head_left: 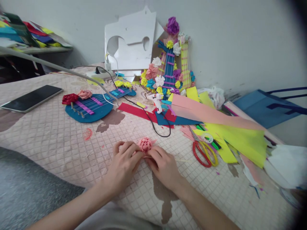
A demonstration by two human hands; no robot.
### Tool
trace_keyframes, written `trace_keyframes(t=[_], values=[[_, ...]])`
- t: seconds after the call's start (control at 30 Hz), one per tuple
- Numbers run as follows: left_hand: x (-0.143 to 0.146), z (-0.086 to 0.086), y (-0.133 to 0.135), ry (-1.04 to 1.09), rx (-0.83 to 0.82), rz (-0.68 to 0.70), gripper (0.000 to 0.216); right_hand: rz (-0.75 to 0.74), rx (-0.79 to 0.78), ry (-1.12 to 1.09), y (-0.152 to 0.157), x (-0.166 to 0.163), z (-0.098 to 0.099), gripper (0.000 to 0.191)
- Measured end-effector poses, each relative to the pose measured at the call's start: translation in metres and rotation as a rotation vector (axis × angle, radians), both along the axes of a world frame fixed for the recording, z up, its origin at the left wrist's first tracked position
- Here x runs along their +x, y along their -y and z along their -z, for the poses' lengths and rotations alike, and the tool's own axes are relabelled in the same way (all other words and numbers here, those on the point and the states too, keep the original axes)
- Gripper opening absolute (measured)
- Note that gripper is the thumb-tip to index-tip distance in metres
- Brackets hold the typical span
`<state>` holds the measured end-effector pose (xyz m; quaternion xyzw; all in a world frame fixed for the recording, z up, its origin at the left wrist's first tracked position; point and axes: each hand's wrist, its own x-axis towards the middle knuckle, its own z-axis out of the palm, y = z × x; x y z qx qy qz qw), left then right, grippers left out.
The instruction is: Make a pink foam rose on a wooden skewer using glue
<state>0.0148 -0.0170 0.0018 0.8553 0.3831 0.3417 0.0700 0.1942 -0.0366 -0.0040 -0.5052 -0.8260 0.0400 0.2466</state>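
A pink paper flower (145, 144) is held between my two hands, just above the quilted tablecloth. My left hand (127, 159) pinches its base from the left, fingers bent inward. From the other side my right hand (163, 164) grips the lower edge with thumb and fingertips. A thin pale stick (181, 160) pokes out to the right beyond my right hand. Beyond the hands lies a blue guitar-shaped craft (96, 107) with a red paper flower (69, 98) and a pink one (84, 94) on it. The underside of the held flower is hidden by my fingers.
Red-and-yellow-handled scissors (203, 150) lie right of my hands. A white glue gun (156, 101) with a black cord rests behind. Pink and yellow paper sheets (235, 140) spread over the right side. A phone (32, 98) lies left; flower-decorated guitars (169, 68) lean on the wall.
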Motion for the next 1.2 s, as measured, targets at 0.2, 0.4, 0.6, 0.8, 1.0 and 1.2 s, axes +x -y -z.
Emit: trace_keyframes(t=[0.2, 0.4, 0.6, 0.8, 1.0, 1.2], values=[[-0.0001, 0.0014, -0.0006, -0.019, -0.01, 0.009, 0.017, -0.049, 0.047, 0.045, -0.0001, -0.0003, -0.0022, 0.017], [0.0009, 0.0017, -0.0002, -0.017, -0.02, -0.039, 0.012, -0.057, 0.034, 0.064, 0.0001, 0.0005, -0.0027, 0.019], [0.0015, 0.0013, -0.0011, -0.049, 0.0, -0.042, 0.013, -0.035, 0.042, 0.064, 0.0007, -0.0007, -0.0022, 0.017], [0.0004, 0.0014, 0.0001, -0.046, -0.001, -0.037, 0.011, -0.02, 0.051, 0.052, 0.0012, -0.0001, 0.0001, 0.017], [0.0017, 0.0015, -0.0006, -0.051, 0.012, -0.082, 0.009, -0.026, 0.071, 0.093, 0.0011, 0.0012, -0.0002, 0.018], [0.003, 0.0005, -0.0013, -0.074, 0.034, -0.066, 0.011, 0.005, 0.043, 0.069, 0.0023, 0.0008, -0.0005, 0.017]])
